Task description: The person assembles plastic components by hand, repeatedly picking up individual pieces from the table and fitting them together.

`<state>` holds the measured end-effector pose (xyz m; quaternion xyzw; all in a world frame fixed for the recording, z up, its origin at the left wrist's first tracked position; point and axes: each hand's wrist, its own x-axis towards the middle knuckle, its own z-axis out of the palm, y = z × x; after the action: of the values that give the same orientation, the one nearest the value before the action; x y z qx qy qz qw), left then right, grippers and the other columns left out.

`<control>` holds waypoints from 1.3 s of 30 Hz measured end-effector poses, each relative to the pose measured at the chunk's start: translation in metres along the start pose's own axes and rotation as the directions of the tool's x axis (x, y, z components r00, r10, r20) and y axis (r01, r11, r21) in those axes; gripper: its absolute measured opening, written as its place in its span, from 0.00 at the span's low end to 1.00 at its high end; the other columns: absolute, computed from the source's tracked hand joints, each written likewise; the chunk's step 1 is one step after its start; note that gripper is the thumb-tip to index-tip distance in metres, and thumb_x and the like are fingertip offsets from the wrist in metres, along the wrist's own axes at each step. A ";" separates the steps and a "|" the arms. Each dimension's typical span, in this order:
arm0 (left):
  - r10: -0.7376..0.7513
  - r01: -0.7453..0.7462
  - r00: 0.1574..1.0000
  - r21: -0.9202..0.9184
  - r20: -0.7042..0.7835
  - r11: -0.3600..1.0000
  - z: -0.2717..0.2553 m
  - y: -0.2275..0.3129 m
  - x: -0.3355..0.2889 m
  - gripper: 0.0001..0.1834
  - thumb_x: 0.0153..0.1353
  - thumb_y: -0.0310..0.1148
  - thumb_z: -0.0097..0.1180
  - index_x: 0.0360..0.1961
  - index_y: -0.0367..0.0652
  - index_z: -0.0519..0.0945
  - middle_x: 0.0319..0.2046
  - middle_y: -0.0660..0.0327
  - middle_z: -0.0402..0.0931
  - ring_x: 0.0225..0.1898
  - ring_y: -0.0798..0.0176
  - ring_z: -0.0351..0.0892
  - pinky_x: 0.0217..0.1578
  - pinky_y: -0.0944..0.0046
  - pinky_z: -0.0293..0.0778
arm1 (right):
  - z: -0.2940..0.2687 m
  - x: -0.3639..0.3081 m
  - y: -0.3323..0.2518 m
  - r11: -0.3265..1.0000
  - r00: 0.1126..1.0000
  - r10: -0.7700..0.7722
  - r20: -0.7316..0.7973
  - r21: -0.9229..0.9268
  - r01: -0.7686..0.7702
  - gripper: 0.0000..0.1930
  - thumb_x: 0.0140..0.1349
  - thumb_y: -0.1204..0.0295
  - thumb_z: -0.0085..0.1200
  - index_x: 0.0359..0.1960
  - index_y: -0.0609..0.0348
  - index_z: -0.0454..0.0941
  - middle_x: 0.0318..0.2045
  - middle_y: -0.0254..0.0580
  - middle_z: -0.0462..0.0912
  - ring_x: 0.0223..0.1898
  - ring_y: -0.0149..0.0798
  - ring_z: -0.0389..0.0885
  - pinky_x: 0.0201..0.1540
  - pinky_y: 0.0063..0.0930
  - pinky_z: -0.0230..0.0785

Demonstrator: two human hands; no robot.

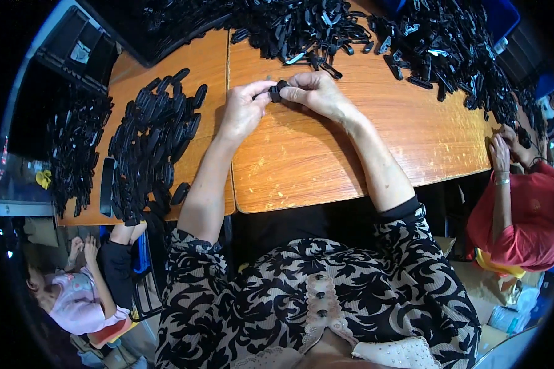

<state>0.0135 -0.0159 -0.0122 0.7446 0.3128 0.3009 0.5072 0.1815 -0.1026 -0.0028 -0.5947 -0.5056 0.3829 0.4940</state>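
Both hands meet above the wooden table, pinching one small black plastic part between them. My left hand grips its left side with thumb and fingertips. From the right, my right hand closes on the same part, thumb on top. The fingers cover much of it, so its exact kind cannot be made out. Just beyond the hands lies a heap of loose black plastic pieces. To the left, longer rounded black pieces are spread in a pile.
Another heap of black parts fills the far right, beside a blue bin. More black pieces lie at the far left edge. A black tray stands at the back left. People in red and pink sit at either side.
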 end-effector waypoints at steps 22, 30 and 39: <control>0.151 -0.161 0.986 0.188 0.069 0.969 -0.006 -0.009 0.001 0.12 0.61 0.21 0.57 0.47 0.37 0.83 0.38 0.59 0.84 0.40 0.68 0.80 0.42 0.69 0.75 | -0.005 0.000 -0.005 0.979 0.992 0.120 0.025 0.164 -0.123 0.08 0.65 0.68 0.58 0.35 0.61 0.79 0.22 0.33 0.78 0.21 0.25 0.75 0.20 0.18 0.69; 0.157 -0.173 0.983 0.180 0.095 0.968 -0.007 -0.007 0.001 0.12 0.61 0.21 0.56 0.45 0.36 0.83 0.38 0.60 0.83 0.40 0.67 0.80 0.42 0.69 0.74 | -0.008 -0.003 -0.013 0.974 0.967 0.213 0.140 0.045 -0.221 0.15 0.65 0.60 0.58 0.28 0.58 0.79 0.17 0.27 0.72 0.16 0.20 0.61 0.16 0.18 0.47; 0.261 -0.278 0.952 0.101 0.160 0.955 -0.009 -0.015 0.005 0.13 0.58 0.17 0.56 0.45 0.33 0.83 0.39 0.57 0.82 0.42 0.64 0.80 0.44 0.68 0.74 | 0.006 0.001 -0.010 0.966 0.973 0.213 -0.087 -0.130 -0.223 0.19 0.57 0.57 0.66 0.18 0.57 0.76 0.14 0.30 0.73 0.14 0.23 0.64 0.16 0.19 0.51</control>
<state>0.0074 -0.0030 -0.0227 0.8299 0.1884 0.2929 0.4359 0.1739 -0.1005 0.0053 -0.6930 -0.4444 0.3771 0.4244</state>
